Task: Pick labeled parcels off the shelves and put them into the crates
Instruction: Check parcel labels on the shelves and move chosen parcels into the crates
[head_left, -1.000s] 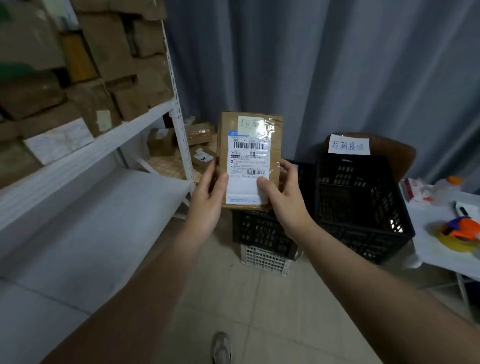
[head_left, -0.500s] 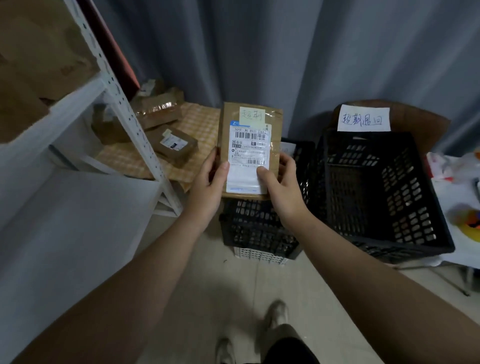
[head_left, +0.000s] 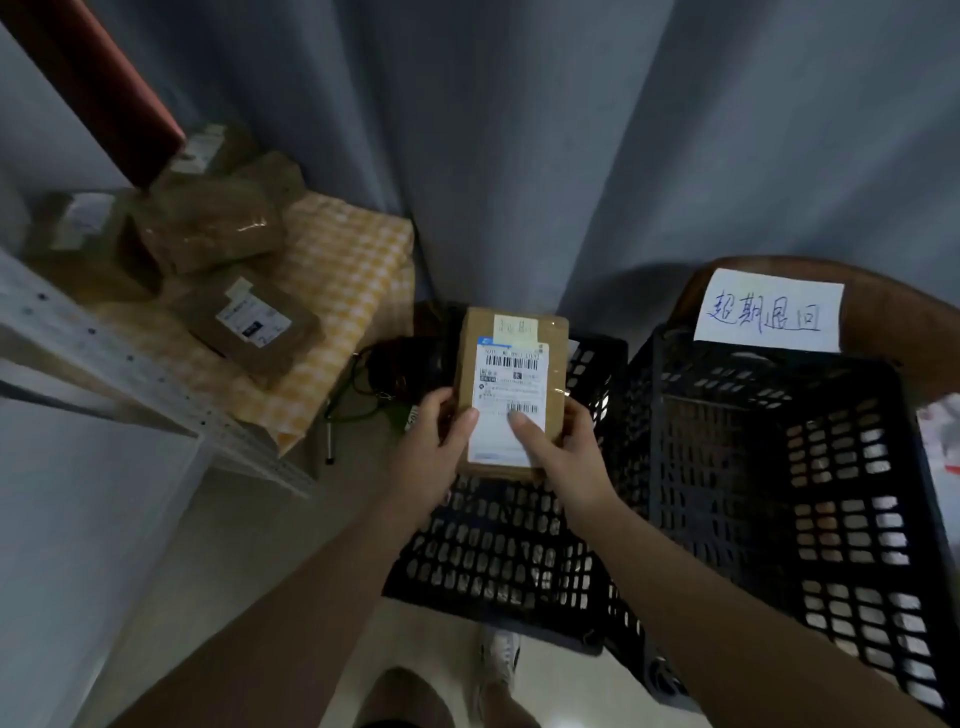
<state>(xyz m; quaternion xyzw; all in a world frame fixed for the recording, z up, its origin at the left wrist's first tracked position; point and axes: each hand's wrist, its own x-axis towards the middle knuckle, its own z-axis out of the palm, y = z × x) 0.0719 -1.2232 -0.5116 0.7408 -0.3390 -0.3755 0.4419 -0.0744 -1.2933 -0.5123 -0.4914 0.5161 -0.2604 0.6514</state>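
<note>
The parcel (head_left: 512, 389) is brown with a white label (head_left: 506, 374). The crates (head_left: 737, 467) are black, the cloth (head_left: 348, 270) checked yellow and white, the curtain (head_left: 519, 130) grey-blue.

A white paper sheet (head_left: 768, 310) behind the large black slatted plastic crate (head_left: 841, 519) carried blue handwriting, 超期退回; the white shipping label (head_left: 511, 400) on the brown cardboard parcel (head_left: 557, 374) showed barcodes and print too small to read; the handwriting on its pale note (head_left: 515, 329) was illegible.

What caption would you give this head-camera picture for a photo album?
Left hand and right hand hold a labelled parcel over the small black crate, beside the larger crate.
</note>
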